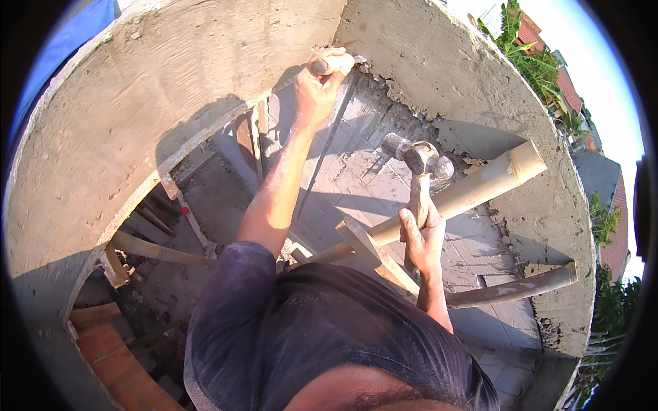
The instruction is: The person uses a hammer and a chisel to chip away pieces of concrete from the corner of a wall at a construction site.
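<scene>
Hammer Down Low, Chisel Up at the Wall

The left hand (321, 85) is up high, near the corner where two rough gray walls meet. Its fingers are wrapped tight around what looks like a chisel (319, 67). The chisel's tip points to the right-hand wall (425, 51), by the crumbly edge of its coat. I can't tell if the tip is touching.

The right hand (423, 240) is lower down and closer to the body. Its fingers are closed around the handle of a hammer (418, 164), with the head up. The hammer is well apart from the chisel. In this view, a fat bamboo pole (486, 181) slants just beside it, and gray blocks (349, 157) show behind.

The step looks like chipping at the wall's edge. The next move seems to call for a steady chisel and a straight hammer hit on its end, minding the fingers and the pole.
</scene>
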`<state>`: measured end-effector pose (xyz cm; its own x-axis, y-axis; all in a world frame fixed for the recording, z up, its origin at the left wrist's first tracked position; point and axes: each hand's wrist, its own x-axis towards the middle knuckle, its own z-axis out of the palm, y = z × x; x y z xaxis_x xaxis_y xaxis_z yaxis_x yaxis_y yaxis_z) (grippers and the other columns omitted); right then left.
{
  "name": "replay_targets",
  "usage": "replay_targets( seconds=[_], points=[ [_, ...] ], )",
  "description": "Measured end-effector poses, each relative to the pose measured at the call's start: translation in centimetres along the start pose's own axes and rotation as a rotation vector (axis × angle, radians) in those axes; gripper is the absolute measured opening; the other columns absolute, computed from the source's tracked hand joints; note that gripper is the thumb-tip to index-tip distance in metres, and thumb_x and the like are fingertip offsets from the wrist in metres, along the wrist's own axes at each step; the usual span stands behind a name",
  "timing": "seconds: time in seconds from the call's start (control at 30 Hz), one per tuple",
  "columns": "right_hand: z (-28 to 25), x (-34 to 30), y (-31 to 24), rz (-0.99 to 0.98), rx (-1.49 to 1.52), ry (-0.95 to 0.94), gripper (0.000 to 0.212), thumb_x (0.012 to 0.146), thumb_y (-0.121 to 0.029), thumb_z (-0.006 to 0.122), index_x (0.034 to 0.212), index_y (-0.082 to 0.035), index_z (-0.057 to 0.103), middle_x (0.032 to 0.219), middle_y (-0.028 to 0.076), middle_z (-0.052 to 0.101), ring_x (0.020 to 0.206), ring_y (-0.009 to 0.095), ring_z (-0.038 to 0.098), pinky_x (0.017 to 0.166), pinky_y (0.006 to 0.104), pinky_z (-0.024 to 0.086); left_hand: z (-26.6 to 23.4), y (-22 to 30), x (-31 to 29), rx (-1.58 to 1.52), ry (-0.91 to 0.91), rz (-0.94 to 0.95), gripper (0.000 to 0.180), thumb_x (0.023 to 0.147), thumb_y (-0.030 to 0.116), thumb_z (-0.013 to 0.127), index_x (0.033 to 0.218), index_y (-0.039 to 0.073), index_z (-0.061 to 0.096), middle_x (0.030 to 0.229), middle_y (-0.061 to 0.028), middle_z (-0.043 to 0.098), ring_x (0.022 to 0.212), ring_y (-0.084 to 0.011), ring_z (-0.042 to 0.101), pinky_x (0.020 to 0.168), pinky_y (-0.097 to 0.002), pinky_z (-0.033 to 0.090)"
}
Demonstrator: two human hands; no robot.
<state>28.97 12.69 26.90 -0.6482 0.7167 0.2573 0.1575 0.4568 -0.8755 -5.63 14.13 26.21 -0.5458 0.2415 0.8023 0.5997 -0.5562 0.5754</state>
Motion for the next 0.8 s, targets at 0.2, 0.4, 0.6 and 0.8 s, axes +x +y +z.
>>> replay_targets(
  seconds=[0.2,0.4,0.6,0.8],
  points=[
    [-0.2,1.6,-1.9,-0.042,-0.067,-0.041,0.020,0.100,-0.018,0.066,0.103,0.000,0.059,0.063,0.006,0.051,0.056,0.014,0.043,0.054,0.0328,0.040,0.7,0.2,-0.7,-0.257,0.035,-0.128,0.018,0.095,0.008,0.075,0.111,-0.001,0.076,0.124,-0.0124,0.070,0.110,-0.0214,0.069,0.094,-0.0324,0.056],
    [0.0,4.9,-7.9,-0.307,-0.518,-0.124,0.025,0.098,-0.023,0.068,0.106,-0.004,0.054,0.072,0.018,0.065,0.070,0.039,0.070,0.057,0.0460,0.052,0.5,1.7,0.1,-0.239,0.022,-0.095,0.027,0.093,0.004,0.075,0.119,-0.001,0.071,0.116,-0.0103,0.073,0.108,-0.0165,0.069,0.090,-0.0301,0.057],
    [0.7,7.4,-14.9,-0.703,-0.736,-0.147,0.028,0.094,-0.022,0.073,0.108,-0.004,0.056,0.080,0.014,0.062,0.073,0.034,0.069,0.061,0.0415,0.054,1.4,1.5,1.2,-0.242,-0.037,-0.249,0.024,0.092,0.003,0.077,0.114,-0.001,0.070,0.118,-0.0095,0.073,0.105,-0.0169,0.068,0.094,-0.0331,0.055],
    [1.9,11.3,-14.5,-0.847,-1.094,-0.148,0.030,0.102,-0.032,0.062,0.104,-0.003,0.054,0.076,0.016,0.063,0.070,0.035,0.070,0.059,0.0423,0.056,0.9,1.5,2.4,-0.388,0.051,-0.205,0.021,0.089,-0.002,0.077,0.110,-0.002,0.072,0.118,-0.0137,0.073,0.102,-0.0209,0.070,0.091,-0.0348,0.057]
  ],
)
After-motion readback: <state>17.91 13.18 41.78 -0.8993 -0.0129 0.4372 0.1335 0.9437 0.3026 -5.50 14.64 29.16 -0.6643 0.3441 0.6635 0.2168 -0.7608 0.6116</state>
